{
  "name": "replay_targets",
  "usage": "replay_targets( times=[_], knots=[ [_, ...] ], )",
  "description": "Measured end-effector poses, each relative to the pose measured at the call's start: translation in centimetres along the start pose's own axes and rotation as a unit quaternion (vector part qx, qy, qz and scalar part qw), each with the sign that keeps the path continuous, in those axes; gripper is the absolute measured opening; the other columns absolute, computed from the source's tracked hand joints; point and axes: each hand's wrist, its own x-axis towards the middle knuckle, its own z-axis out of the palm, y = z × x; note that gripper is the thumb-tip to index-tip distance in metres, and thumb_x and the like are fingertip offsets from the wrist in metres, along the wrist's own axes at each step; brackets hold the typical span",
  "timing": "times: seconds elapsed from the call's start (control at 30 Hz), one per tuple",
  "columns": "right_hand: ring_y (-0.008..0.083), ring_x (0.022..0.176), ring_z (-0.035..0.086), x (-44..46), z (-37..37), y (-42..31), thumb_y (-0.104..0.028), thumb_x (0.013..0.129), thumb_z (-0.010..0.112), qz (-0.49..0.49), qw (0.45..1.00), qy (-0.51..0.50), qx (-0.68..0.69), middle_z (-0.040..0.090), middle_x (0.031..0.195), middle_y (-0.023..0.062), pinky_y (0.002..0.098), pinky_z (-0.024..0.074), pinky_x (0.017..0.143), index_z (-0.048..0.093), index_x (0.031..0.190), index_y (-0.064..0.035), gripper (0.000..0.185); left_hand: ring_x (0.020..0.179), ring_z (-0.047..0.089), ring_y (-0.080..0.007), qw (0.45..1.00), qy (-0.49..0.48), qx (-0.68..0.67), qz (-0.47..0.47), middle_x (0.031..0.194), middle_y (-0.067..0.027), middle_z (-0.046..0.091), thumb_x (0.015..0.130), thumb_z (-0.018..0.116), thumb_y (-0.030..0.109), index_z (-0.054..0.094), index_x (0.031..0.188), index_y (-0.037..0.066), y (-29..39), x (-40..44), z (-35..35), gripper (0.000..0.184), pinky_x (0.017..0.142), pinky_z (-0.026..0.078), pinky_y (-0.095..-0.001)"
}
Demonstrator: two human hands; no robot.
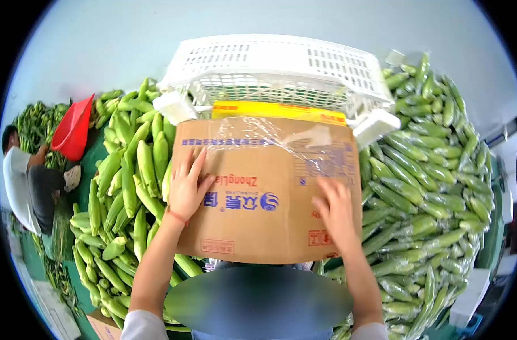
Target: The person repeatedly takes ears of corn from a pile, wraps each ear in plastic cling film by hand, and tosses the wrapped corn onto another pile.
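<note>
In front of me lies a brown cardboard piece (241,226) with red and blue print that stands upside down to me. Whether it is a whole box or a flat sheet, I cannot tell. Crinkled clear film (253,127) shows across its far part. My left hand (187,184) rests on the left side of the cardboard with its fingers spread. A red band circles that wrist. My right hand (335,209), slightly blurred, is at the right side of the cardboard, fingers apart and holding nothing. Just beyond the cardboard's far edge is a long yellow strip-like box (278,111).
A white plastic crate (281,56) stands behind the cardboard. Unwrapped corn ears in husks (131,170) are heaped at left, film-wrapped corn (428,187) at right. Far left, a person (29,175) crouches near a red basin (73,127).
</note>
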Motion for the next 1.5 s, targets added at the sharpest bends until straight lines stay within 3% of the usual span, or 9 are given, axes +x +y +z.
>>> replay_targets(
  times=[0.2, 0.37, 0.57, 0.77, 0.97, 1.17, 1.3, 1.43, 1.5],
  knots=[
    [0.0356, 0.102, 0.054, 10.2, 3.3, 2.9, -0.012, 0.086, 0.067, -0.191, 0.978, 0.053, -0.063, 0.062, 0.098, 0.0140, 0.0442, 0.0456, 0.087, 0.063, 0.096, -0.0049, 0.013, 0.107, 0.058, -0.0292, 0.988, 0.005, -0.013, 0.156, 0.116, -0.0123, 0.063, 0.088, 0.060, 0.017, 0.061, 0.103, 0.008, -4.0, 7.9, 2.7, 0.018, 0.089, 0.044, -0.0401],
    [0.0201, 0.079, 0.064, 3.6, -1.6, 3.4, -0.006, 0.092, 0.059, 0.100, 0.983, 0.012, 0.153, 0.066, 0.087, 0.0109, 0.0309, 0.0492, 0.073, 0.059, 0.090, -0.0005, 0.006, 0.091, 0.063, -0.0340, 0.977, 0.093, -0.084, 0.172, 0.097, -0.0115, 0.067, 0.078, 0.062, 0.008, 0.058, 0.091, 0.006, -4.0, 3.8, -1.0, 0.014, 0.074, 0.051, -0.0406],
    [0.0168, 0.071, 0.065, -6.4, -5.7, -0.5, -0.004, 0.091, 0.059, 0.171, 0.958, -0.165, 0.161, 0.068, 0.078, 0.0096, 0.0292, 0.0497, 0.066, 0.061, 0.090, -0.0006, 0.004, 0.082, 0.066, -0.0287, 0.962, 0.058, -0.121, 0.238, 0.091, -0.0127, 0.066, 0.075, 0.062, 0.007, 0.056, 0.088, 0.004, -3.8, -9.2, -7.0, 0.015, 0.070, 0.053, -0.0379],
    [0.0155, 0.072, 0.065, -9.9, -3.0, -1.2, -0.003, 0.091, 0.059, 0.160, 0.944, -0.219, 0.186, 0.068, 0.078, 0.0095, 0.0272, 0.0497, 0.066, 0.058, 0.092, 0.0007, 0.004, 0.099, 0.063, -0.0269, 0.996, 0.073, -0.014, 0.055, 0.103, -0.0110, 0.064, 0.075, 0.065, 0.004, 0.057, 0.097, 0.005, -3.0, -23.4, -3.3, 0.023, 0.080, 0.050, -0.0363],
    [0.0140, 0.075, 0.065, -9.5, -3.3, -1.3, -0.003, 0.094, 0.057, 0.185, 0.929, -0.230, 0.223, 0.067, 0.078, 0.0079, 0.0273, 0.0507, 0.068, 0.057, 0.095, 0.0018, 0.005, 0.105, 0.057, -0.0355, 0.928, 0.077, -0.135, -0.339, 0.111, -0.0201, 0.057, 0.084, 0.062, 0.007, 0.048, 0.128, 0.000, -10.8, -26.5, 4.8, 0.047, 0.090, 0.046, -0.0417],
    [0.0142, 0.072, 0.065, -9.8, -3.0, -0.8, -0.005, 0.092, 0.060, 0.168, 0.943, -0.229, 0.173, 0.067, 0.077, 0.0088, 0.0266, 0.0507, 0.066, 0.059, 0.094, 0.0011, 0.006, 0.113, 0.053, -0.0271, 0.741, 0.180, -0.288, -0.579, 0.127, -0.0161, 0.054, 0.090, 0.067, 0.027, 0.027, 0.146, 0.005, -22.4, -17.7, 14.3, 0.072, 0.097, 0.044, -0.0395],
    [0.0128, 0.076, 0.065, -8.7, -4.0, -2.8, -0.004, 0.094, 0.056, 0.194, 0.935, -0.259, 0.143, 0.065, 0.079, 0.0066, 0.0262, 0.0506, 0.070, 0.057, 0.094, 0.0008, 0.005, 0.109, 0.056, -0.0242, 0.622, 0.245, -0.492, -0.558, 0.127, -0.0129, 0.054, 0.091, 0.068, 0.023, 0.033, 0.142, 0.007, -13.8, -17.6, 4.9, 0.064, 0.095, 0.046, -0.0373],
    [0.0141, 0.073, 0.064, -8.6, -3.9, -4.1, -0.006, 0.095, 0.056, 0.169, 0.952, -0.234, 0.099, 0.065, 0.078, 0.0067, 0.0274, 0.0499, 0.069, 0.057, 0.096, -0.0002, 0.006, 0.112, 0.057, -0.0266, 0.940, 0.126, -0.199, -0.248, 0.128, -0.0164, 0.051, 0.081, 0.074, 0.018, 0.040, 0.142, 0.009, -7.3, -17.1, -5.3, 0.070, 0.093, 0.049, -0.0372],
    [0.0153, 0.073, 0.065, -9.4, -3.2, -3.8, -0.008, 0.095, 0.056, 0.186, 0.954, -0.208, 0.110, 0.066, 0.078, 0.0079, 0.0281, 0.0501, 0.068, 0.057, 0.098, -0.0007, 0.008, 0.108, 0.058, -0.0289, 0.995, -0.010, -0.052, -0.081, 0.122, -0.0164, 0.054, 0.071, 0.079, 0.016, 0.050, 0.138, 0.013, -2.1, -12.4, -10.5, 0.073, 0.089, 0.052, -0.0381]
  ],
)
